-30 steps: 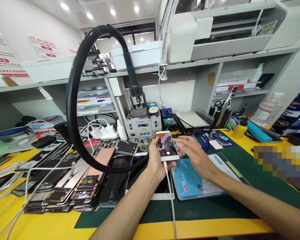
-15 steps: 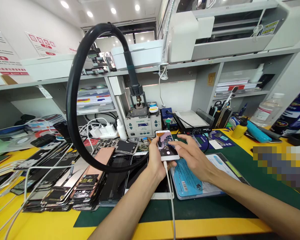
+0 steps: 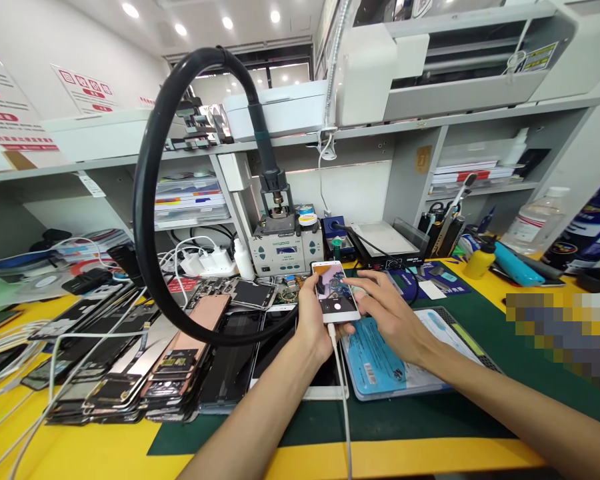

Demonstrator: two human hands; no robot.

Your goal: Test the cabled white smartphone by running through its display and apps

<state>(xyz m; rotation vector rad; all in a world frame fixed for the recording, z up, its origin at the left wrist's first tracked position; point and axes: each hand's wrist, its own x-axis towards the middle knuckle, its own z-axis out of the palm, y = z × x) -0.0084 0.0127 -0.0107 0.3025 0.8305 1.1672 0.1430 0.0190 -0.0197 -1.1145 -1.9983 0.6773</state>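
Note:
My left hand [image 3: 314, 327] is closed around a white smartphone [image 3: 336, 308], thumb along its left edge and fingertips showing past the lower right. The lit screen looks like a camera view with a round white shutter button. A white charging cable [image 3: 341, 380] is plugged into the phone's bottom end and runs down to the front edge. Over the screen's right side hovers my right hand [image 3: 393, 310], its fingers extended and apart. One fingertip is at the screen; whether it touches, I cannot tell. Below the hands lie a white-framed tablet [image 3: 325, 392] and a blue flat package [image 3: 375, 363].
Stacks of phone parts [image 3: 180, 360] cover the left. A thick black hose [image 3: 143, 200] loops up from the hot-air station [image 3: 285, 252]. A yellow bottle [image 3: 480, 259] and a clear bottle [image 3: 535, 220] stand right. A green mat [image 3: 545, 387] covers the yellow bench.
My right fingers have shifted slightly over the screen, the fingertip now a little higher. The picture on the screen differs slightly. My left hand still holds the phone in the same place.

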